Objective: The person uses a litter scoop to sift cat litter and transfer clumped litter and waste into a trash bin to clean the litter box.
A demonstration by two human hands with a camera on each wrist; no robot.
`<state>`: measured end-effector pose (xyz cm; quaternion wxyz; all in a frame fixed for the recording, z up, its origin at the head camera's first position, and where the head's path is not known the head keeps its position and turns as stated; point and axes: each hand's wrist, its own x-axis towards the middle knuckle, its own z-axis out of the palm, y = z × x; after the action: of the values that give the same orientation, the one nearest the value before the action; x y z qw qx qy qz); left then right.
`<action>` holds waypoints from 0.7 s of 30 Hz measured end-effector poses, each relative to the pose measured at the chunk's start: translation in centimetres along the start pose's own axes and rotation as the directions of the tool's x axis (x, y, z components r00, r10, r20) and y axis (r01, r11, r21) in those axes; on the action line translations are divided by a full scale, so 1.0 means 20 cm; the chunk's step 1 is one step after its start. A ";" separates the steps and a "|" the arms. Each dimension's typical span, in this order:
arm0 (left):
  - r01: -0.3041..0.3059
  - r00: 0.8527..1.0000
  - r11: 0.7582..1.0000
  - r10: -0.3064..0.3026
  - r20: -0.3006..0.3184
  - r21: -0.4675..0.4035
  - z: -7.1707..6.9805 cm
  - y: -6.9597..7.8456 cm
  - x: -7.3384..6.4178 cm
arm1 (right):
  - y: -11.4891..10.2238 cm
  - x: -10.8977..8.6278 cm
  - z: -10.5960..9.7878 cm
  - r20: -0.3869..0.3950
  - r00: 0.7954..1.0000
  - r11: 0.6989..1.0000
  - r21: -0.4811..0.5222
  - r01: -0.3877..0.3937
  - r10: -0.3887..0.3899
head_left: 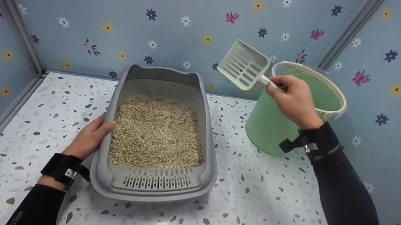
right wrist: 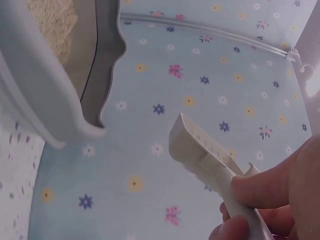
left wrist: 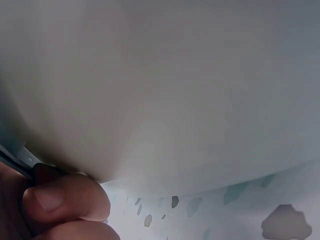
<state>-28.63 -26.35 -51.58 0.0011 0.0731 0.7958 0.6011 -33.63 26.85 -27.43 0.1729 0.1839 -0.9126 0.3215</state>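
A grey litter box (head_left: 210, 159) stands on the speckled surface, with tan granular litter (head_left: 156, 134) spread inside. My left hand (head_left: 89, 136) grips its left rim, thumb over the edge. In the left wrist view, curled fingers (left wrist: 70, 202) show below the box's blurred wall (left wrist: 165, 100). My right hand (head_left: 296, 100) holds a white slotted litter scoop (head_left: 243, 64) by its handle, raised in front of the bin's left rim. The right wrist view shows the scoop (right wrist: 200, 155) from the side, thumb pressed on the handle; its tray's inside is mostly hidden there.
A green bin (head_left: 263, 128) with a cream rim and a clear liner stands at the back right, beneath my right hand. Blue flowered panels (head_left: 178, 35) enclose the back and both sides. White speckled surface (head_left: 236, 208) lies in front of the box and bin.
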 end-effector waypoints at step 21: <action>0.014 1.000 1.000 -0.014 -0.006 0.003 0.00 0.00 -0.01 | -0.30 0.04 0.93 0.568 0.821 0.996 0.014 -0.085 0.062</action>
<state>-28.44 -26.44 -51.48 0.0028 0.0659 0.7972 0.6001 -35.39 10.29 -37.50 -0.1218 0.2390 -0.9228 0.2767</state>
